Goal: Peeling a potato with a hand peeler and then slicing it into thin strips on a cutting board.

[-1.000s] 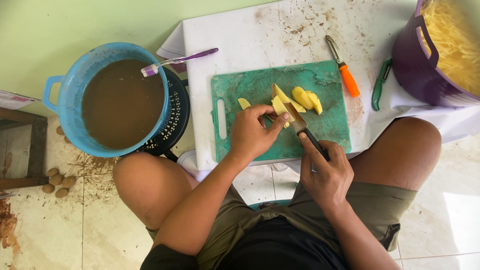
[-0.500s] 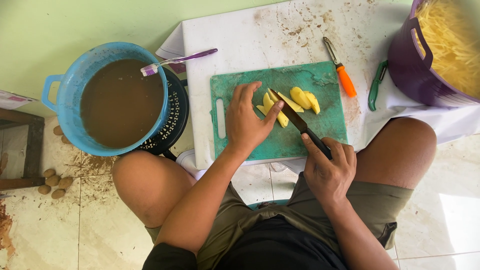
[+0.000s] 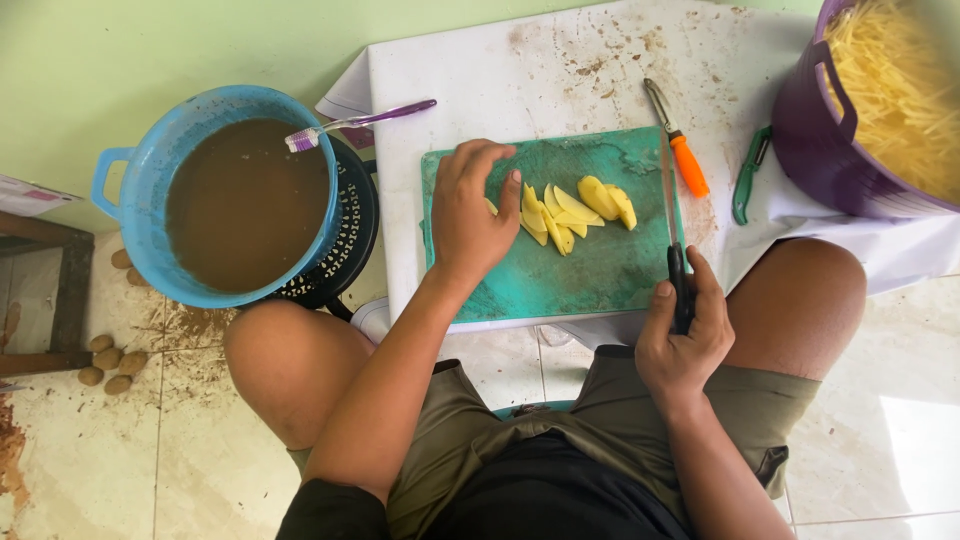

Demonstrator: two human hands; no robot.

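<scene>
Head view: right hand is clamping a black-handled knife, blade pointing away along the green cutting board right edge. Yellow potato slices are lying to its left; left hand, fingers loosely curled, is touching them, nearer.

1. The right hand has drawn back from the potato slices to the near right edge of the cutting board.
2. Its knife, earlier slanted across the slices, now lies straight along the board's right side, clear of them.
3. The left hand has shifted left, only its thumb touching the slices.
4. The slices now lie fanned out.
</scene>
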